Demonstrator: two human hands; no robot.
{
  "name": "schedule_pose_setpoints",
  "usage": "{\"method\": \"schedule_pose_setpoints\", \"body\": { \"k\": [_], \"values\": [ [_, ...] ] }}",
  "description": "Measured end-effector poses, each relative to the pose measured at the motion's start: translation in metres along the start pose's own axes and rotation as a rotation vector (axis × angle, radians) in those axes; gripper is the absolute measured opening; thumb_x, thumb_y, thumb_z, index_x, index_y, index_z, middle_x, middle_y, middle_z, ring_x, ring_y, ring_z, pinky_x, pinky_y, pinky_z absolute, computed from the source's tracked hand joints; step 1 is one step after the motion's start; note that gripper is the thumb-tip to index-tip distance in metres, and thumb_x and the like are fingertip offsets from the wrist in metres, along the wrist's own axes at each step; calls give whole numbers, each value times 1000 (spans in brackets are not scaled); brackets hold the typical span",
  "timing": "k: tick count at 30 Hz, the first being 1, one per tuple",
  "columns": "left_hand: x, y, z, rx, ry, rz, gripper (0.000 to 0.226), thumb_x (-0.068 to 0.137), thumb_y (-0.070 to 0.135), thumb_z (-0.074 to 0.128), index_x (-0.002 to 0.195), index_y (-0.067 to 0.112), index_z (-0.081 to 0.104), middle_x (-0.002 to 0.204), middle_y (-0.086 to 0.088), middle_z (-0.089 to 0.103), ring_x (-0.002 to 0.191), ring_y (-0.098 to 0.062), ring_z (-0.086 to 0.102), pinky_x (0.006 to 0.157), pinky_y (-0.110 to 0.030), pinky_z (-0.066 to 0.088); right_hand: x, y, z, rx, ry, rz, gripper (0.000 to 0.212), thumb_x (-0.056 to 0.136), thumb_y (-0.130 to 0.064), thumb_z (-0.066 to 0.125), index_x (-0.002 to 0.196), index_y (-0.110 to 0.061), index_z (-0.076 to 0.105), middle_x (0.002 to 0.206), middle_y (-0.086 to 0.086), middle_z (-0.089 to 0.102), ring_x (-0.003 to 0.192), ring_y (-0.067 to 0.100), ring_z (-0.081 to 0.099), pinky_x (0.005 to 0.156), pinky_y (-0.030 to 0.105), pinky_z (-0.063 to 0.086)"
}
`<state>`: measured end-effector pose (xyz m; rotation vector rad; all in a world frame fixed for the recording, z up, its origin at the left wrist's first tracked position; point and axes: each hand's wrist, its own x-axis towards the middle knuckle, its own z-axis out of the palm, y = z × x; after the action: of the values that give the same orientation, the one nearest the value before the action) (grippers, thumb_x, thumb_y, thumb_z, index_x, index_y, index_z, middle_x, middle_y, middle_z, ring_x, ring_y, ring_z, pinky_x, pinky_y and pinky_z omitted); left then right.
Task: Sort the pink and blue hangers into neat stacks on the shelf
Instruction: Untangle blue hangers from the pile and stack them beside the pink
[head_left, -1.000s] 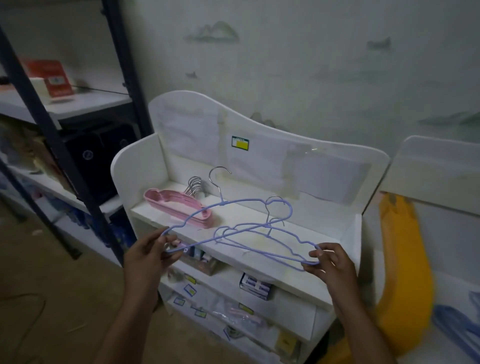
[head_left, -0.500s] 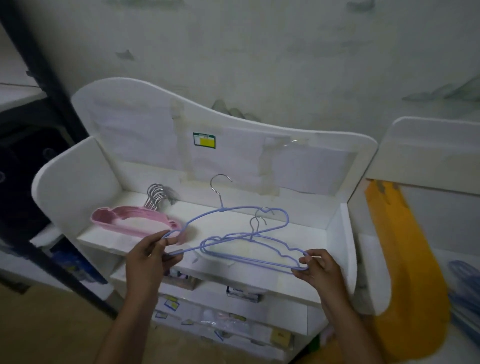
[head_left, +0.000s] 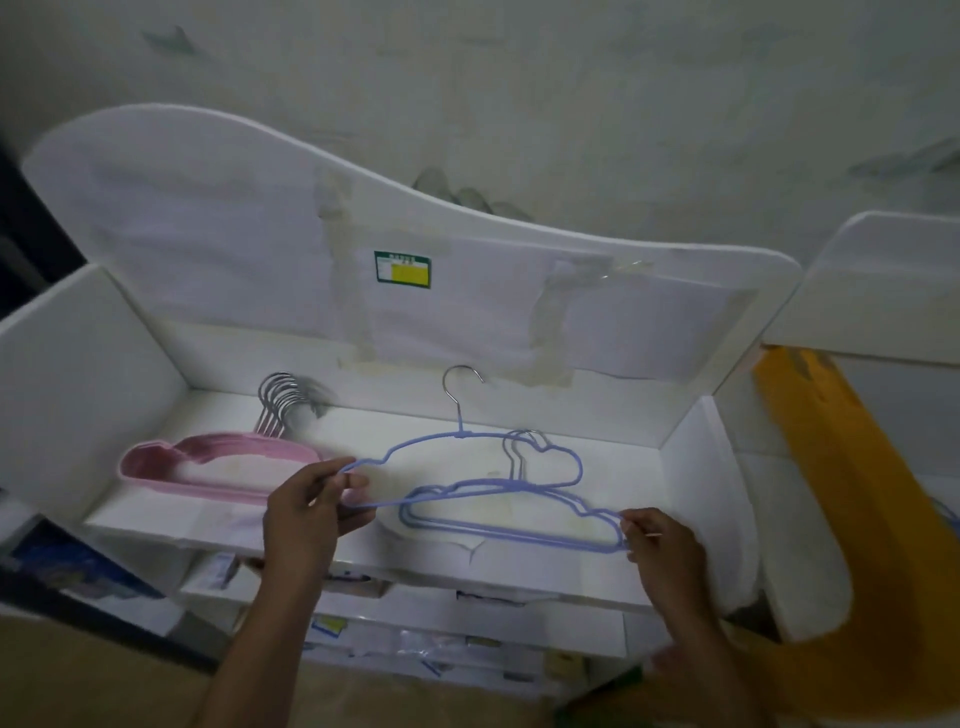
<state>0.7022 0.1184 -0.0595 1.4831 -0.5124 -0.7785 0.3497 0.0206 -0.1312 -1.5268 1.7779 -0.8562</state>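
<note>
A stack of pink hangers (head_left: 218, 465) lies on the left of the white shelf (head_left: 613, 467), their metal hooks bunched toward the back. On the right of the shelf lies a small stack of blue hangers (head_left: 514, 525). Just above it I hold one blue hanger (head_left: 467, 435), tilted, its steel hook pointing toward the back panel. My left hand (head_left: 311, 512) pinches its left tip. My right hand (head_left: 662, 545) pinches the right end, low at the edge of the blue stack; which hanger's tip it grips is hard to tell.
The shelf has white side walls and a tall curved back panel with a green and yellow label (head_left: 402, 270). Lower shelves (head_left: 415, 644) hold small packets. A yellow object (head_left: 841, 509) leans to the right, beside a second white unit (head_left: 878, 280).
The view has moved closer to the shelf and to the right. The held blue hanger has come down toward the blue stack, its right end now almost on it.
</note>
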Motion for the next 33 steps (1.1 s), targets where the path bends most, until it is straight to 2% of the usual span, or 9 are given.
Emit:
{"method": "schedule_pose_setpoints", "body": {
  "k": [5,11,13,16,21,24,27,30,33],
  "values": [
    [15,-8,5,26,-59,-27,19,96,-4,49,100,-2,68,87,-22,68,59,-23,68,57,-31,60,-1,-11,-5,-160,-34,-24,22,98,-19,52,98,-12,73,90,2,71,79,17,61,68,25,40],
    [18,-21,21,72,-142,-66,23,98,-5,45,99,0,67,89,-21,69,61,-29,68,55,-30,60,2,-8,-14,-102,-140,97,27,101,-27,46,105,-16,71,99,5,73,90,22,66,80,31,49],
    [18,-27,29,77,-169,-83,22,99,-5,44,100,-1,66,90,-21,68,60,-32,66,53,-29,59,3,-9,-18,-99,-121,109,27,101,-29,46,106,-17,70,100,4,72,91,22,65,81,31,49],
    [17,-38,40,73,-189,-119,19,98,-6,46,100,-3,65,89,-22,67,55,-25,65,53,-31,60,4,-8,-24,-98,-58,95,23,99,-35,47,98,-25,68,97,1,72,89,22,66,85,39,53],
    [18,-51,54,113,-217,-164,18,98,-6,46,95,-2,64,85,-20,65,65,-28,65,50,-30,59,3,-8,-30,-86,-58,100,21,99,-35,49,99,-24,67,96,0,71,90,21,66,87,42,53],
    [22,-58,55,203,-216,-121,21,97,-2,51,87,8,66,84,-21,67,68,-34,65,51,-36,59,0,-11,-31,-110,-72,94,22,99,-35,49,101,-23,67,96,-1,70,91,20,65,85,39,52],
    [26,-63,52,433,-189,31,19,92,-1,59,86,13,70,81,-12,71,67,-31,66,63,-47,60,-2,-13,-30,-152,-74,76,20,99,-33,51,105,-22,66,101,-2,69,93,18,62,82,32,48],
    [27,-67,47,766,-167,288,19,83,-3,66,91,11,75,85,-5,71,75,-26,66,71,-32,49,-3,-17,-26,-183,-91,39,19,98,-27,54,111,-18,64,103,-2,66,94,14,58,80,26,43],
    [29,-67,45,892,-155,344,23,80,-5,68,96,8,75,92,-12,68,84,-30,66,74,-33,48,-3,-20,-18,-191,-113,35,23,97,-21,57,118,-14,62,109,0,65,94,12,57,70,14,41]
  ]
}}
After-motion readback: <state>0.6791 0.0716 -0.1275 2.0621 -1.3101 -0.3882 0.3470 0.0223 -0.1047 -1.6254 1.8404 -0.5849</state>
